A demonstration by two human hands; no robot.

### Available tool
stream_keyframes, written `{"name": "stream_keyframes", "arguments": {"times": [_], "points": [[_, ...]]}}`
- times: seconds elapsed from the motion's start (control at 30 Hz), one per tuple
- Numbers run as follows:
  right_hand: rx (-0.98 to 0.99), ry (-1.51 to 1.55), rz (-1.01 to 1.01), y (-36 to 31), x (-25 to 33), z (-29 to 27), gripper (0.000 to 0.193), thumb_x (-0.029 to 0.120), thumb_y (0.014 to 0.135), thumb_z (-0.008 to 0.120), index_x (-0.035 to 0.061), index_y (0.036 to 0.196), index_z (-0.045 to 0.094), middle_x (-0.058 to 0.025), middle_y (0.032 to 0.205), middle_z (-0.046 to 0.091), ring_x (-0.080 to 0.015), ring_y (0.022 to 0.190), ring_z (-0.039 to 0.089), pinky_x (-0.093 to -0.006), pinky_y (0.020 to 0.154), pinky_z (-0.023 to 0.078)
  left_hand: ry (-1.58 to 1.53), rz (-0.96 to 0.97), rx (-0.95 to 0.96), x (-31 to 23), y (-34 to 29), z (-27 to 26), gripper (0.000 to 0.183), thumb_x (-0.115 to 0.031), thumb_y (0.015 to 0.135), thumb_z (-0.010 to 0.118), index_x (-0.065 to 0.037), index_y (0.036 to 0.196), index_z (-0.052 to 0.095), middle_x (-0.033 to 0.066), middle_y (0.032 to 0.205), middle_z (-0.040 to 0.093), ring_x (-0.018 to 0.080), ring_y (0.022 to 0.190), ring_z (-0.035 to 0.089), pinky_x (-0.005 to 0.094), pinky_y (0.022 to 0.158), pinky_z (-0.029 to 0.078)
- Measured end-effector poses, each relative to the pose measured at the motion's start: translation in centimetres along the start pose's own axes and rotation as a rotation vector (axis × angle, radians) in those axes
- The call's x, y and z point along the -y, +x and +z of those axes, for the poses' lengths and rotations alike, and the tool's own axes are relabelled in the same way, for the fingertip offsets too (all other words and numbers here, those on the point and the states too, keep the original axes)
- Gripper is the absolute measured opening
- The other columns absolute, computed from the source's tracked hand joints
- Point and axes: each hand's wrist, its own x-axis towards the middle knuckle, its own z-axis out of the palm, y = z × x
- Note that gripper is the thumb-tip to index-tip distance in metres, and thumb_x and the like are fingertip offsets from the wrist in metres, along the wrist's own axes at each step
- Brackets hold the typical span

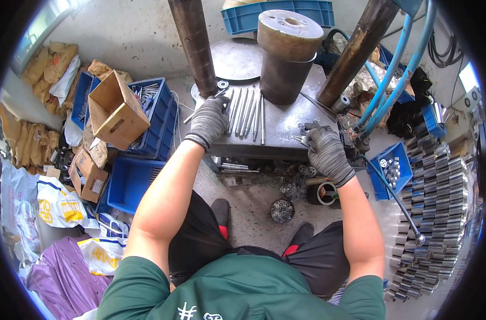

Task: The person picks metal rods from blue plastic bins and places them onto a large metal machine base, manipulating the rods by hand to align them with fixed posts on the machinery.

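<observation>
My left hand (208, 121), in a grey knit glove, is closed at the left of a metal work table (285, 124). A thin metal rod (188, 119) shows on both sides of its fingers. Just right of it, several slim metal rods (246, 113) lie side by side, pointing away from me. My right hand (328, 153), gloved alike, is closed over the table's front right edge. Small shiny metal pieces (300, 139) stick out at its fingertips; their exact kind is unclear. Behind the rods stands a thick steel cylinder (288, 58).
Two dark steel columns (196, 48) rise from the table. Blue hoses (390, 80) hang at the right. Stacked metal tubes (432, 213) and a blue bin (389, 170) stand at right. Blue crates (160, 120) and a cardboard box (118, 112) are at left. A small bowl (282, 211) sits on the floor.
</observation>
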Motion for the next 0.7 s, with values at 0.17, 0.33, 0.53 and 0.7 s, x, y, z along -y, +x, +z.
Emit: {"name": "stream_keyframes", "arguments": {"times": [0.17, 0.33, 0.53, 0.7], "points": [[-0.05, -0.016, -0.031, 0.0, 0.3, 1.0, 0.027, 0.007, 0.075, 0.068, 0.0052, 0.102, 0.066, -0.0196, 0.108, 0.07, -0.0408, 0.097, 0.064, -0.0502, 0.092, 0.052, -0.048, -0.102, 0.13, -2.3, -0.8, -2.0, 0.05, -0.022, 0.088, 0.074, -0.008, 0.135, 0.065, 0.0221, 0.125, 0.066, 0.0335, 0.11, 0.07, 0.0437, 0.1, 0.055], [-0.125, 0.129, 0.11, -0.6, -1.4, 1.8, 0.021, 0.007, 0.077, 0.07, 0.0054, 0.098, 0.066, -0.0171, 0.094, 0.069, -0.0381, 0.091, 0.065, -0.0474, 0.083, 0.053, -0.012, -0.105, 0.139, -2.4, -1.0, -2.4, 0.05, -0.025, 0.089, 0.076, -0.01, 0.135, 0.065, 0.0209, 0.125, 0.066, 0.0331, 0.113, 0.069, 0.0433, 0.102, 0.054], [-0.151, 0.152, 0.357, 0.3, -1.0, 2.0, 0.024, 0.012, 0.078, 0.075, 0.0022, 0.097, 0.064, -0.0215, 0.092, 0.067, -0.0402, 0.088, 0.066, -0.0469, 0.08, 0.053, 0.11, -0.061, 0.071, -2.2, -0.7, -1.9, 0.039, -0.017, 0.09, 0.07, -0.009, 0.128, 0.066, 0.0239, 0.124, 0.065, 0.0377, 0.114, 0.067, 0.0464, 0.101, 0.054], [-0.11, 0.102, 0.407, 1.6, -0.8, 2.8, 0.027, 0.016, 0.08, 0.075, 0.0027, 0.101, 0.065, -0.0225, 0.088, 0.069, -0.0425, 0.091, 0.067, -0.0482, 0.081, 0.054, 0.109, -0.072, 0.067, -2.4, -0.6, -1.9, 0.045, -0.012, 0.088, 0.068, -0.008, 0.133, 0.064, 0.0245, 0.12, 0.068, 0.0396, 0.114, 0.068, 0.0476, 0.101, 0.054]]}}
